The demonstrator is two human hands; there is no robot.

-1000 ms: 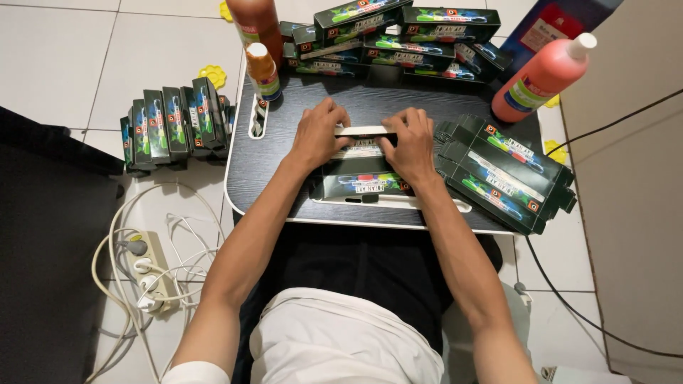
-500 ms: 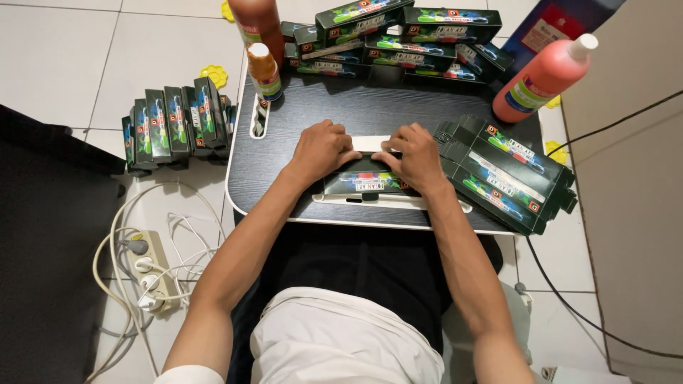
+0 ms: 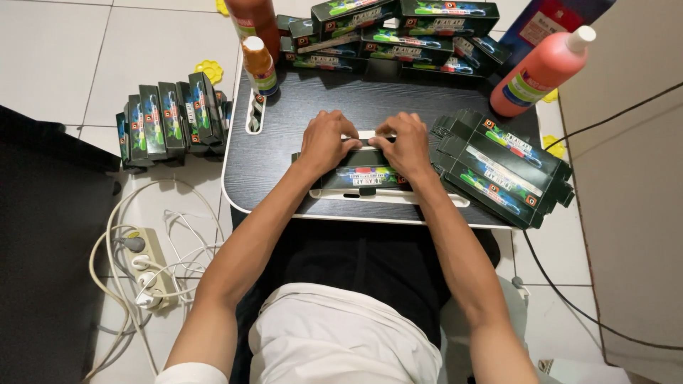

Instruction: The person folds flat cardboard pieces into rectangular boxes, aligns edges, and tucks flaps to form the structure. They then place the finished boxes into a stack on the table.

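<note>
Dark cardboard box (image 3: 366,174) lies centre frame on the black table (image 3: 284,153). Left hand (image 3: 329,142) and right hand (image 3: 404,144) press curled fingers onto its top edge. Likely light, thin-walled, crushable; best gripped along the long edges.

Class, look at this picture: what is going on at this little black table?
A person seated at a small black lap table has both hands on a dark printed carton at its middle. The left hand and right hand press along its top edge. A stack of flat cartons lies to the right, more cartons line the far edge, and a red bottle stands nearby.
</note>
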